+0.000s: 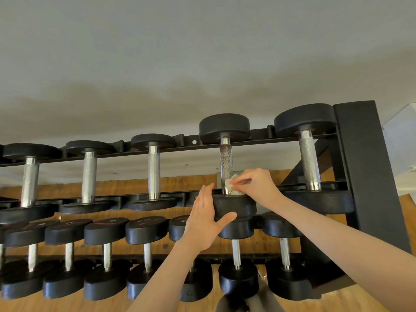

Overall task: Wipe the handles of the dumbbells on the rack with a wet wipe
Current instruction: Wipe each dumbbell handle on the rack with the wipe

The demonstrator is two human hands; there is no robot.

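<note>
A black rack carries two rows of black dumbbells with knurled steel handles. My right hand pinches a crumpled white wet wipe against the lower end of one top-row handle, second from the right. That handle looks darker and wetter than its neighbours. My left hand lies with straight fingers against the left side of that dumbbell's near head, thumb under its front edge.
More top-row dumbbells sit to the left, such as one at the middle, and one to the right. A lower row lies beneath my arms. Behind is a wooden panel and a grey wall.
</note>
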